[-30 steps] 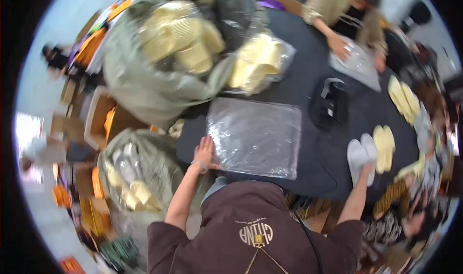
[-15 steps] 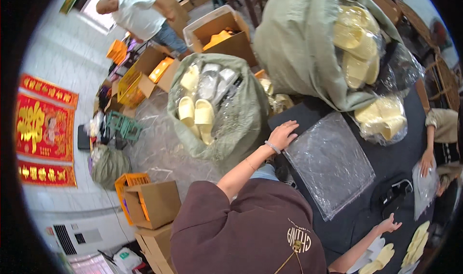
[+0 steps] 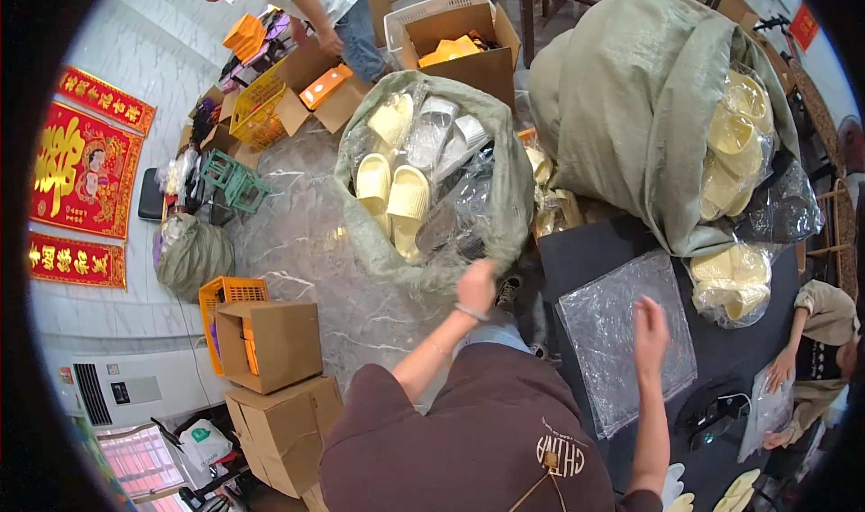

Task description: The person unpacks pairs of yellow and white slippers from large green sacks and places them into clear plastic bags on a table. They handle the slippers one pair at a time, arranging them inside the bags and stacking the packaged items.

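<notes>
My left hand [image 3: 476, 287] is curled closed at the near rim of an open green sack [image 3: 525, 192]. Whether it grips anything is hidden. Inside the sack lie pale yellow slippers [image 3: 408, 202], grey slippers [image 3: 431, 134] and clear plastic wrapping. My right hand [image 3: 649, 336] is raised above a flat stack of clear plastic bags [image 3: 604, 368] on the black table [image 3: 577, 242]; its fingers are smeared by motion. More pale yellow slippers [image 3: 739, 501] lie at the table's near end.
A large green sack [image 3: 622, 107] holding wrapped yellow slippers [image 3: 739, 143] leans at the table's far end. A wrapped slipper bundle [image 3: 732, 282] sits below it. At right, another person's hands [image 3: 782, 368] rest on plastic. Cardboard boxes [image 3: 284, 431] stand left; a person [image 3: 315, 8] bends over boxes behind.
My left hand has left the table edge for the sack's near rim and curled closed. My right hand has moved from beside the black device to above the plastic bags. The view has shifted.
</notes>
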`<state>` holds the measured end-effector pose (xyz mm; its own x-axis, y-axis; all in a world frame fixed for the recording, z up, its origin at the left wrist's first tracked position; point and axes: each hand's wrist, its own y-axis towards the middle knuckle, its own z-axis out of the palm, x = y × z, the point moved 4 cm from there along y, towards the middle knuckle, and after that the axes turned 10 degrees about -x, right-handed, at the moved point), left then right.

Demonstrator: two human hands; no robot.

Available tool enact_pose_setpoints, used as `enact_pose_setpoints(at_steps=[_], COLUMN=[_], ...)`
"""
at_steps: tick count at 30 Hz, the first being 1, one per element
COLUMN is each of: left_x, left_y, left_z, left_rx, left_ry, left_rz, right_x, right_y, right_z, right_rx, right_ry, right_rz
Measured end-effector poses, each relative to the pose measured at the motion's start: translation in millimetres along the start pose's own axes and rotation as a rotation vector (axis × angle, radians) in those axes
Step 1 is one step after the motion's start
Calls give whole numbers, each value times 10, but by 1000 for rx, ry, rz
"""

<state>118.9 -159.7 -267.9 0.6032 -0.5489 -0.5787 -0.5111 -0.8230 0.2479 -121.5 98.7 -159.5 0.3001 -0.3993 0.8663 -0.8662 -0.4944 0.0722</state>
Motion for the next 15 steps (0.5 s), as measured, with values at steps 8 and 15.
enact_pose_setpoints(at_steps=[8, 15], left_x=[-619, 811], left_y=[-591, -813], left_z=[955, 19], left_rx=[602, -124], left_ry=[-1, -457], left_rz=[347, -1103], right_x=[170, -259], right_y=[751, 1003], right_z=[2739, 3309], right_rx=[376, 310], right_ry=[-193, -502], right_rz=[-270, -89])
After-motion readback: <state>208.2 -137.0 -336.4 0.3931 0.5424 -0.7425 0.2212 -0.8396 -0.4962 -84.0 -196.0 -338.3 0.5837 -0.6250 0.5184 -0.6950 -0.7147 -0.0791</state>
